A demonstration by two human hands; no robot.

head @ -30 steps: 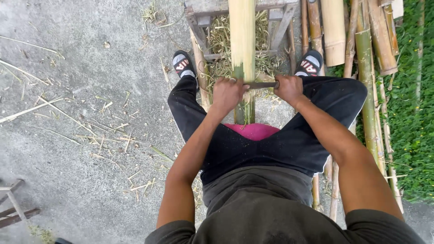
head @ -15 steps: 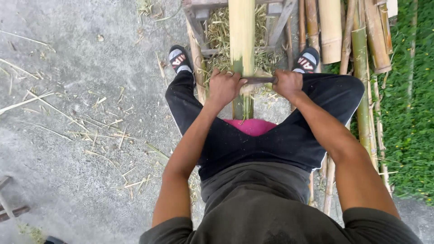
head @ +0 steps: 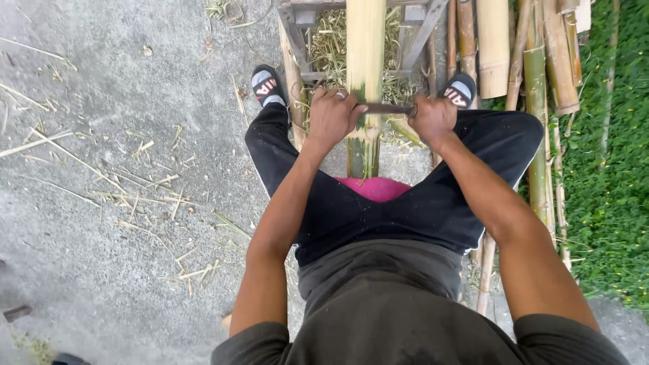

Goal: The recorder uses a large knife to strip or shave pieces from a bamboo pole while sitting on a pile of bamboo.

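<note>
— Two hands on one tool: your left hand (head: 332,113) and right hand (head: 433,116) each have their grip wrapped tight round an end of the dark straight metal blade (head: 389,108), which lies crosswise on the thick yellow-green bamboo pole (head: 365,61). That pole runs from just above the pink seat cushion (head: 376,188) between your knees away to the grey wooden frame (head: 297,40) ahead.

— What could go wrong?

— As I judge it, if the blade skids off the round, smooth skin, it comes back toward your thighs, since you're pulling that way. An uneven pull could also twist it toward a knuckle. Your black sandalled feet (head: 265,84) sit right beside the pole, close to any slip.

— And beyond?

— Loose bamboo poles (head: 534,88) lie along your right, touching the grass; dry shavings (head: 135,189) scatter over the concrete ground (head: 101,270) on your left.

— Anything changed since a second ago?

— Your hands and the blade sit slightly farther up the pole; both fists stay clenched.
</note>
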